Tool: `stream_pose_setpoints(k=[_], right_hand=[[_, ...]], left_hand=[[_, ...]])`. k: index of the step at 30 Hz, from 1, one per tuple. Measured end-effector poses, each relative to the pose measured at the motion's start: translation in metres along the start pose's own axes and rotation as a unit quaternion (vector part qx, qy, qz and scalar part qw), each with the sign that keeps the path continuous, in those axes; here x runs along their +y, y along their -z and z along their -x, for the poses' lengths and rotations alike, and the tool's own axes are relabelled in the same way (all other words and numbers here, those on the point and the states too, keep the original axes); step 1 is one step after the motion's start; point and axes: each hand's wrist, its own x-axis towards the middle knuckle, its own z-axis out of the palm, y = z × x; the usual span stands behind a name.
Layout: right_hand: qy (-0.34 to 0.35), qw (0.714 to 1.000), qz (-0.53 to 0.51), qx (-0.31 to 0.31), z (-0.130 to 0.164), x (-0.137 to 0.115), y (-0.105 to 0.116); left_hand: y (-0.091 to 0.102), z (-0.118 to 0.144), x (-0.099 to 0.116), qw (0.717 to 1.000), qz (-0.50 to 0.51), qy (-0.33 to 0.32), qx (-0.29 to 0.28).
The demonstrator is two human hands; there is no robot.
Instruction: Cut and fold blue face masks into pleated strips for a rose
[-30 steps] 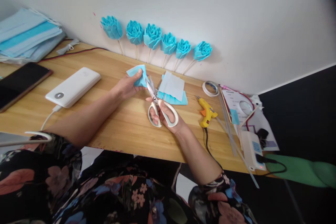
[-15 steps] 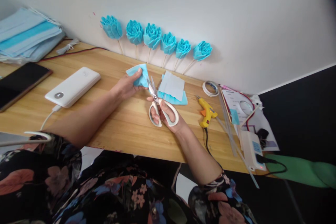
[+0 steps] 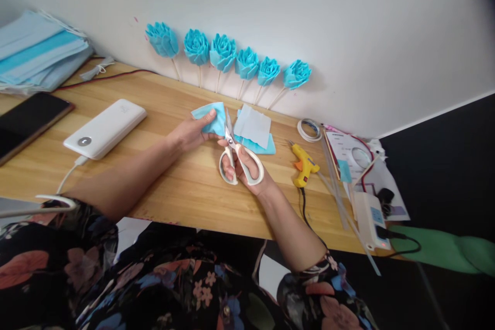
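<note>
Wooden desk (image 3: 185,191), left hand (image 3: 190,133) pinching blue fabric piece (image 3: 212,117), right hand (image 3: 247,169) gripping white scissors (image 3: 235,157)

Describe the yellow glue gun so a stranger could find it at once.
Start at the wooden desk against the white wall and go right of the right hand, which grips the scissors. The glue gun lies flat there, its black cord trailing off the front edge. It is the only yellow thing among blue fabric and white pieces.

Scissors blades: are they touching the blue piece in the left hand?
Touching. The head view shows the scissors blades meeting the right edge of the blue piece, which the left hand pinches; the right hand holds the handles.
</note>
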Motion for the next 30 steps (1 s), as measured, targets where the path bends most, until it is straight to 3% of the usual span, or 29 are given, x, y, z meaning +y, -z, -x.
stream_pose_setpoints(k=[12, 22, 30], right_hand=[[0.024, 1.0, -0.006, -0.012, -0.0016, 0.0033, 0.003], [0.027, 0.999, -0.012, -0.025, -0.0013, 0.0044, 0.0044], [0.024, 1.0, -0.011, -0.016, -0.002, 0.0056, 0.0056]], left_hand=[[-0.0023, 0.0031, 0.0028, 1.0, 0.013, 0.002, 0.022], [0.0015, -0.0002, -0.0011, 1.0, -0.003, 0.001, -0.023], [0.0015, -0.0018, 0.0004, 1.0, 0.0, 0.008, 0.0]])
